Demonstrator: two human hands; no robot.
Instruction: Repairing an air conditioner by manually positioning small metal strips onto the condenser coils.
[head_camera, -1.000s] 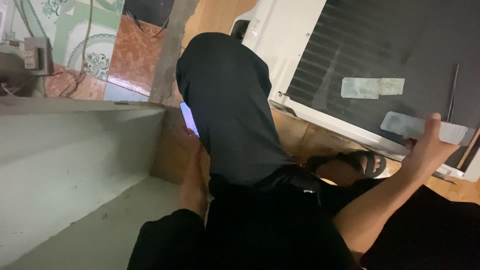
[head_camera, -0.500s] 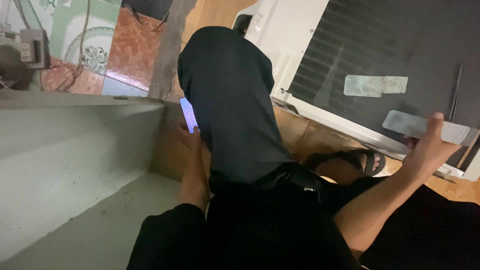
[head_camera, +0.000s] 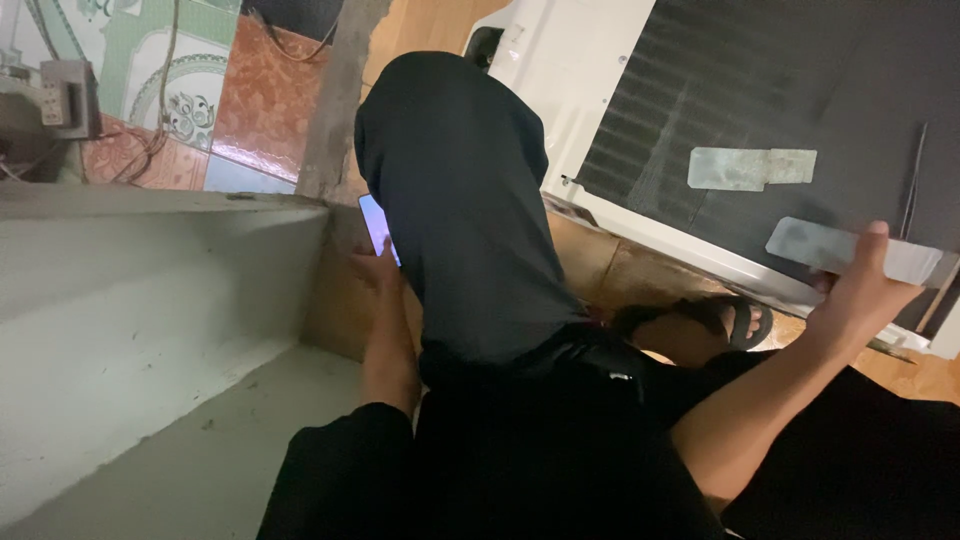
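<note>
Black fins: the dark finned face of a white-cased unit (head_camera: 800, 120) fills the upper right, lying on the floor; its white edge runs diagonally from upper left down to lower right.
Grey step: a concrete ledge (head_camera: 150, 290) takes up the left side, well apart from the unit, with patterned tiles (head_camera: 190, 90) beyond it.
Leg: a black-trousered knee (head_camera: 460, 190) rises at centre, between the two hands; a sandalled foot (head_camera: 700, 320) rests just beside the unit's lower edge.
Right hand (head_camera: 860, 290): reaches out to the unit's edge, fingers closed around one end of a pale flat strip, thumb on top.
Strip (head_camera: 850, 252): long axis runs left to right along the unit's edge, sloping slightly down to the right; most of its length extends left of the fingers, over the fins.
Plate: a second pale flat piece (head_camera: 745, 168) lies on the fins above the strip, apart from it and untouched.
Left hand (head_camera: 378, 275): low beside the knee, fingers curled about a phone, far from the strip.
Phone (head_camera: 378, 228): lit screen, upright, partly hidden behind the knee.
Nearer hand: the right one, already on the strip.
</note>
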